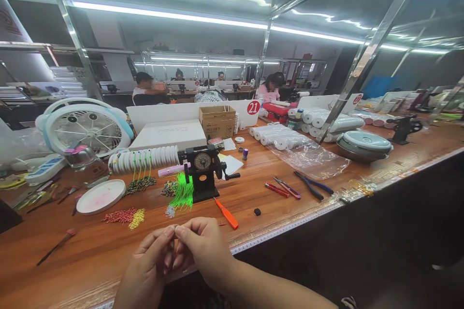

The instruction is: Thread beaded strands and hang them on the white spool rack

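Left hand [147,258] + right hand [206,248]: pinch tiny thing [176,227], can't tell what | orange tool [228,215]: near, on counter [87,244]

Left hand [148,256], right hand [206,246] bare; right forearm [268,282] bare; dark, pale-marked cloth [348,302] near elbow

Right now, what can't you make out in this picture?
- Head view: whatever the left hand and right hand may pinch, hidden by fingers.
- Head view: markings on the dial, too small.
- Head view: inside the bowl, covered by its lid.
- Head view: black object, cut off by the left edge.
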The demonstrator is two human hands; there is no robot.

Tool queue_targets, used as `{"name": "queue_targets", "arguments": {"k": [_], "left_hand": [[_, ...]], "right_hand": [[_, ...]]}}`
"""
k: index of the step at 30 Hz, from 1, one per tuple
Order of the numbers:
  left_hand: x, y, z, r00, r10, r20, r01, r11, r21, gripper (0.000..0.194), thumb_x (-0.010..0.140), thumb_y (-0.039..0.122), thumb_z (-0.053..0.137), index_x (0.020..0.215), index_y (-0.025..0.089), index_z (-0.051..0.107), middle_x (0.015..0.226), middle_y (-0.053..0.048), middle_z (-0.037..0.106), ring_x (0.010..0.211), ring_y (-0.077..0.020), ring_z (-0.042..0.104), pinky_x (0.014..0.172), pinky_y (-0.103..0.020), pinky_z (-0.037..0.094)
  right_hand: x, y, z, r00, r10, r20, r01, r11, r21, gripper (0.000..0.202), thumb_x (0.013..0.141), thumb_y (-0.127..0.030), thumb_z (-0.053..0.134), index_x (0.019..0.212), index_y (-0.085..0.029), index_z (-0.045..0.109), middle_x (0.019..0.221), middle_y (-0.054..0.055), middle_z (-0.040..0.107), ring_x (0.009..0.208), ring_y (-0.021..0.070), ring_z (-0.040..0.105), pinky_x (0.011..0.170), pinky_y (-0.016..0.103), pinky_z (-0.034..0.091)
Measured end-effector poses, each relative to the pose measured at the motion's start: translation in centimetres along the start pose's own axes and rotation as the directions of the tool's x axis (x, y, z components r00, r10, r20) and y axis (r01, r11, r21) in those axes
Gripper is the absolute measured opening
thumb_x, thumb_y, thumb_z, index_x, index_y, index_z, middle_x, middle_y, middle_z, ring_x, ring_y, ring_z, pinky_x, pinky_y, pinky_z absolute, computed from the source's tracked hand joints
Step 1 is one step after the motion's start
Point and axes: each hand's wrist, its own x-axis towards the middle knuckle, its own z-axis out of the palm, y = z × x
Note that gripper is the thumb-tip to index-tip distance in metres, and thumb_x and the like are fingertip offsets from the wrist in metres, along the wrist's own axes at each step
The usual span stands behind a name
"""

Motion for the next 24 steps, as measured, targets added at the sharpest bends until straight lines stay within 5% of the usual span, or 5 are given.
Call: {"name": "queue_targets", "arguments": {"k": [4,7,11,16,24], "left_hand": [[0.5,0.0,-0.1,0.989,0.145,-0.021,-0.134,0.951,0.278,0.02,0.073,0.038,0.067,0.072,0.019,0.061,0.056,0.004,0.044,0.05,-0.0096,0.041,0.048,-0.02,0.035],[0.7,0.6,-0.3,0.888,0.458,0.029,-0.365,0.666,0.65,0.011,0.075,0.031,0.065,0.074,0.021,0.063,0.07,0.001,0.055,0.063,-0.0124,0.049,0.059,-0.021,0.039],[0.7,2.3,-1.0,0.678,0.71,0.191,-0.536,0.3,0.789,0.006,0.078,0.021,0.058,0.073,0.022,0.06,0.077,-0.001,0.055,0.077,-0.0156,0.052,0.073,-0.023,0.038],[0.4,4.7,-2.9,0.601,0.777,0.187,-0.445,0.131,0.886,0.005,0.081,0.026,0.053,0.079,0.023,0.057,0.088,-0.003,0.054,0.085,-0.0169,0.052,0.079,-0.025,0.036],[-1.0,4.3,-6.2,0.665,0.702,0.255,-0.401,0.048,0.915,0.009,0.081,0.034,0.054,0.083,0.026,0.058,0.089,-0.001,0.056,0.083,-0.0174,0.052,0.075,-0.024,0.035]], "right_hand": [[0.5,0.4,-0.3,0.991,0.055,-0.12,-0.053,0.998,0.024,0.036,0.065,-0.043,0.066,0.058,-0.013,0.048,0.045,-0.001,0.048,0.038,0.007,0.044,0.039,0.018,0.033],[0.4,0.6,-0.8,0.986,-0.098,-0.134,0.061,0.965,-0.255,0.027,0.073,-0.036,0.059,0.062,-0.013,0.052,0.05,-0.001,0.05,0.045,0.0083,0.045,0.046,0.02,0.036],[0.6,0.4,-2.4,0.866,-0.5,0.014,0.294,0.485,-0.824,0.017,0.078,-0.02,0.052,0.065,-0.015,0.061,0.069,0.003,0.054,0.071,0.0125,0.049,0.065,0.025,0.037],[1.9,0.5,-5.4,0.834,-0.533,0.139,0.19,0.041,-0.981,0.015,0.077,-0.016,0.055,0.064,-0.016,0.063,0.08,0.005,0.054,0.08,0.0171,0.044,0.072,0.031,0.034],[1.7,-2.5,-7.9,0.896,-0.438,0.075,0.186,0.216,-0.959,0.018,0.08,-0.008,0.054,0.084,-0.016,0.07,0.086,0.007,0.061,0.085,0.018,0.049,0.079,0.031,0.04]]}}
